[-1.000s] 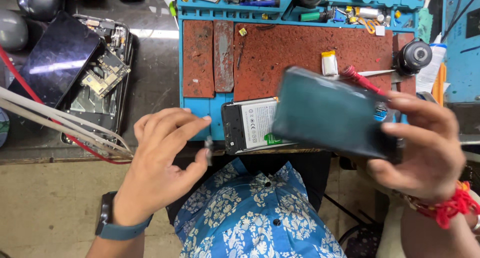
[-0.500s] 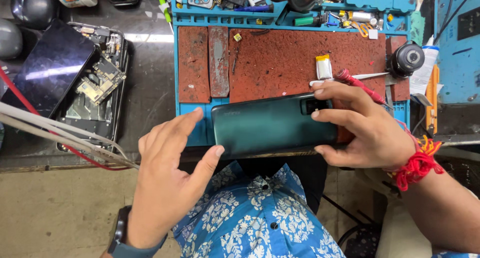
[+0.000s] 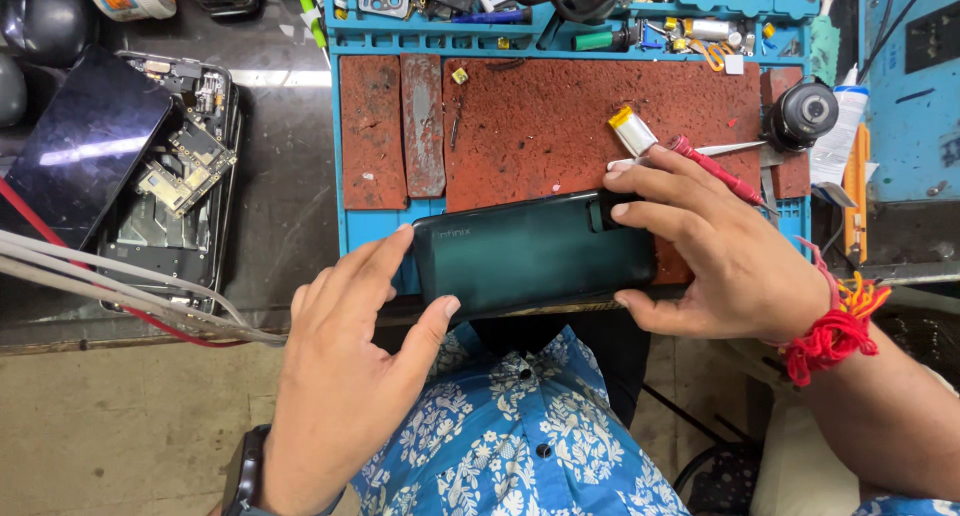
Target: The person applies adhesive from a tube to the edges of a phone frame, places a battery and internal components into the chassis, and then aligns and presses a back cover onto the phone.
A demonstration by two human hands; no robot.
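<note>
While the right hand [image 3: 725, 251] clasps the dark green phone [image 3: 535, 254], left hand [image 3: 350, 366] fingers [image 3: 375, 261] spread, touching its end.

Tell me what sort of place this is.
Likely a phone repair bench: both hands press a dark green phone on a blue repair mat, with an opened phone alongside and a small parts tray.

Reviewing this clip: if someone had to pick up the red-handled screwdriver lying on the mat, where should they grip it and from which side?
Probably by the red handle of the screwdriver, from above and from the right: it lies flat on the red mat, slanting. The right hand covers part of it; its far end toward the round black lens is free. The yellow-wrapped small battery sits close to the left.
</note>
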